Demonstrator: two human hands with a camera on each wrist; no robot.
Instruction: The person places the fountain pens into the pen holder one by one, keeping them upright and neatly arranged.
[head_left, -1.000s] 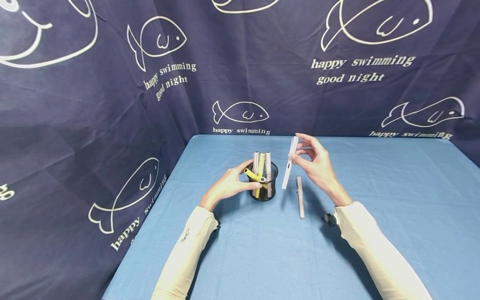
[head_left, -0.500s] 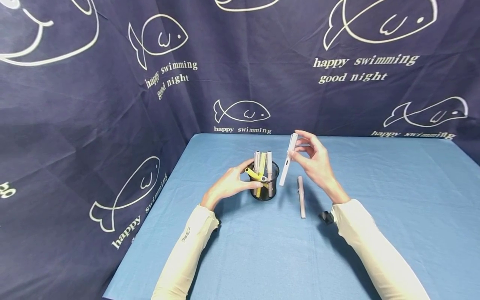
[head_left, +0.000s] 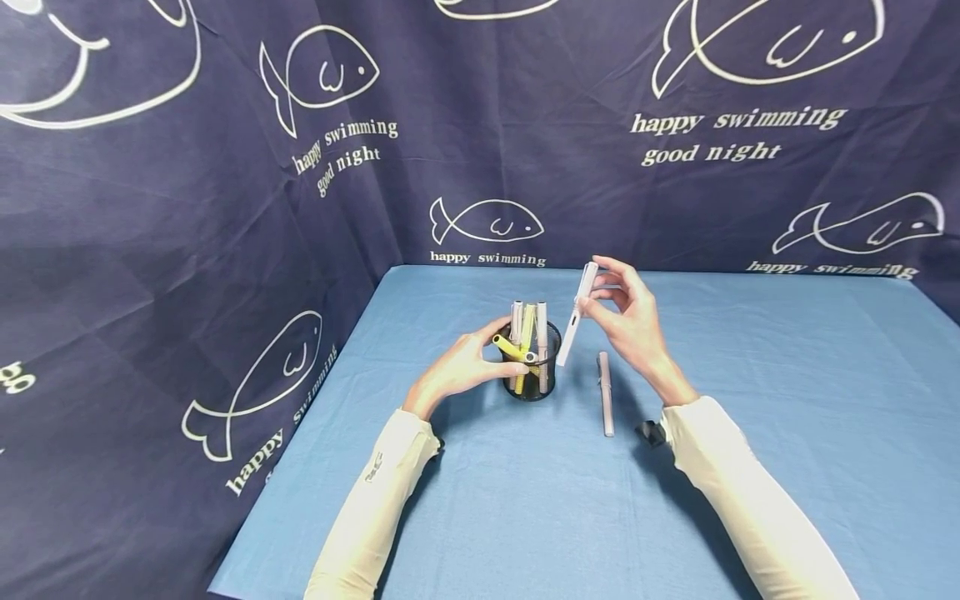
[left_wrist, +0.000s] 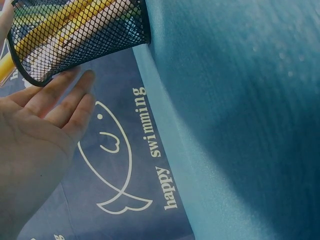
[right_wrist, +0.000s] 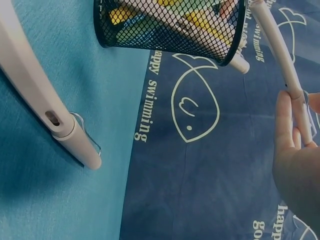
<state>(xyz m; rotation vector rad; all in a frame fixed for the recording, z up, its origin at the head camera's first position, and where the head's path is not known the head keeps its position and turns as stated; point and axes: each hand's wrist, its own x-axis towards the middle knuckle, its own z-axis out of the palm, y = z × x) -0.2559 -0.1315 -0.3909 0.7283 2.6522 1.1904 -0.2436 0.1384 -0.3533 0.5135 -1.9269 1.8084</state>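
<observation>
My left hand [head_left: 459,365] holds a black mesh pen cup [head_left: 552,377] from its left side, thumb across the front and fingers behind. Inside stand several pens, whitish ones [head_left: 542,321] and yellow ones, one yellow pen [head_left: 506,344] leaning out over the left rim. In the left wrist view, fingers [left_wrist: 65,97] lie along the mesh wall [left_wrist: 100,32]. My right hand [head_left: 637,325] pinches a white capped pen [head_left: 572,329] near its upper end. That pen is tilted, its lower end close to the cup's right rim. On the table, a pale pinkish pen [head_left: 606,396] lies below the right hand.
A blue cloth [head_left: 525,517] covers the table. Dark blue curtains [head_left: 480,108] printed with white fish and lettering hang behind it and along the left. Beneath the right wrist shows a small black object [head_left: 651,432].
My right hand has carried the white pen slightly up and left, toward the cup, tilting it more. The left hand keeps its hold on the cup; the view has shifted slightly.
</observation>
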